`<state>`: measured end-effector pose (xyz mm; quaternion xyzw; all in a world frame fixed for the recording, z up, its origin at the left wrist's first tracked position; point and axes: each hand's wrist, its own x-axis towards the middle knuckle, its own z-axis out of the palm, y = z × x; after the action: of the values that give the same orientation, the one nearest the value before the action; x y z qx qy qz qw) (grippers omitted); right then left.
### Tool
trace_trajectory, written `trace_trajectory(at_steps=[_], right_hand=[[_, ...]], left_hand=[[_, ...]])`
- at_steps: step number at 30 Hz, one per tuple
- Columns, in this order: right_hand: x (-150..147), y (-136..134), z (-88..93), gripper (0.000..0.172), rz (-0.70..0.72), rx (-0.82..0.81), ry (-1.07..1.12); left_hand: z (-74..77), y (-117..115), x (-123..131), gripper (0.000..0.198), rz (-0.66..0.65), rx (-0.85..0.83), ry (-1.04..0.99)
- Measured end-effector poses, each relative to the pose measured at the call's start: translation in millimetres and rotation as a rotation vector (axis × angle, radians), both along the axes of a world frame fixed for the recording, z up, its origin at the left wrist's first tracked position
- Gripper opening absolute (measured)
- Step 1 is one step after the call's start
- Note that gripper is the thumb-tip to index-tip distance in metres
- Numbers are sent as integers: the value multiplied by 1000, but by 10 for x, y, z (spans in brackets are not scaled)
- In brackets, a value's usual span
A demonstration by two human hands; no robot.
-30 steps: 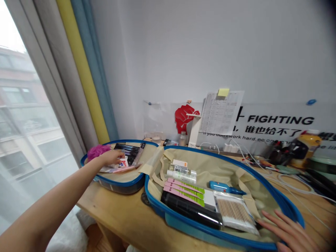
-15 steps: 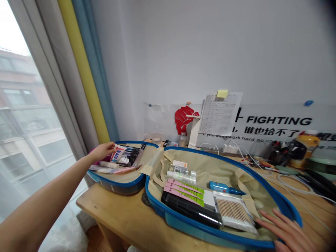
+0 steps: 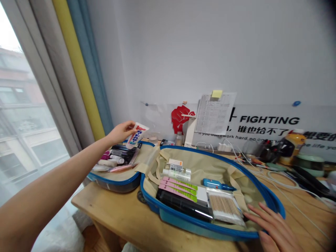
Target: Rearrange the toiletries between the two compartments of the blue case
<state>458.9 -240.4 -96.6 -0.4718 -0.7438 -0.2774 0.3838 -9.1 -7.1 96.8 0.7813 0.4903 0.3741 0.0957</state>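
My left hand (image 3: pixel 123 132) is closed on one end of a small white tube (image 3: pixel 136 135) with red and blue lettering. It holds the tube above the left half (image 3: pixel 115 185) of an open, blue-rimmed case. Below lie dark slim items (image 3: pixel 126 153), a white-capped bottle (image 3: pixel 118 160), something purple and a pink flat piece (image 3: pixel 124 168). My right hand (image 3: pixel 275 225) rests, fingers apart, over the front right rim of the larger half (image 3: pixel 189 227). Nearest its fingertips is a pack of cotton swabs (image 3: pixel 224 206). That half also holds pink-green sachets (image 3: pixel 177 189), a black cylinder (image 3: pixel 183 206) and a blue bottle (image 3: pixel 217 184).
The case stands on a wooden table (image 3: pixel 105 206) whose front left corner juts out. White cables (image 3: pixel 283 180), an orange-yellow bottle (image 3: pixel 292 147) and a green-lidded container (image 3: pixel 308 164) are on the right. A white wall (image 3: pixel 210 45) rises behind; curtains (image 3: pixel 78 70) hang at left.
My left hand has lifted the tube up and to the right, out of the case's left half. My right hand stays at the rim. The view has shifted slightly.
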Motion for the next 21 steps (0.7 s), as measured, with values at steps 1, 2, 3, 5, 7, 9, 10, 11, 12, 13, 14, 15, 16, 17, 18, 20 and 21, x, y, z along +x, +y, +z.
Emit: trace_trajectory(at_steps=[1, 2, 3, 5, 7, 9, 10, 11, 12, 13, 14, 15, 16, 17, 18, 20, 21], right_hand=[[-25, -7, 28, 28, -7, 9, -3], [-47, -12, 56, 27, -13, 18, -8], [-66, -17, 82, 27, -20, 24, -15], [-95, -27, 121, 27, -30, 24, -30], [-112, -41, 137, 26, -31, 28, -33], [-115, -60, 130, 26, -28, 27, -30], [-113, -69, 121, 26, -26, 26, -31], [-108, -79, 111, 26, -24, 27, -32], [-104, -88, 102, 26, -24, 24, -32], [-101, -95, 95, 26, -23, 20, -33], [-101, -102, 90, 26, -23, 14, -34], [-103, -106, 89, 26, -26, 4, -31], [-106, -110, 89, 27, -30, -9, -29], [-111, -112, 90, 27, -33, -16, -26], [-115, -114, 91, 27, -34, -24, -24], [-118, -115, 88, 27, -32, -28, -18], [-118, -114, 85, 27, -32, -32, -15]], left_hand=[[24, -25, 192, 48, -76, 4, 5], [40, -47, 392, 44, -156, 6, 17], [47, -68, 598, 39, -232, 7, 32], [33, -103, 1020, 30, -361, -1, 55], [-22, -126, 1443, 24, -476, -17, 78], [-119, -129, 1845, 20, -578, -51, 112], [-183, -123, 2031, 19, -606, -70, 125], [-254, -112, 2203, 18, -620, -90, 148], [-330, -95, 2359, 19, -630, -109, 186], [-409, -76, 2499, 19, -636, -123, 234], [-488, -53, 2621, 21, -643, -133, 288], [-565, -30, 2727, 22, -651, -138, 339], [-635, -7, 2819, 23, -657, -140, 382], [-699, 14, 2897, 23, -663, -142, 419], [-754, 33, 2965, 24, -665, -146, 447], [-837, 57, 3076, 25, -670, -160, 501], [-867, 61, 3124, 25, -675, -169, 530]])
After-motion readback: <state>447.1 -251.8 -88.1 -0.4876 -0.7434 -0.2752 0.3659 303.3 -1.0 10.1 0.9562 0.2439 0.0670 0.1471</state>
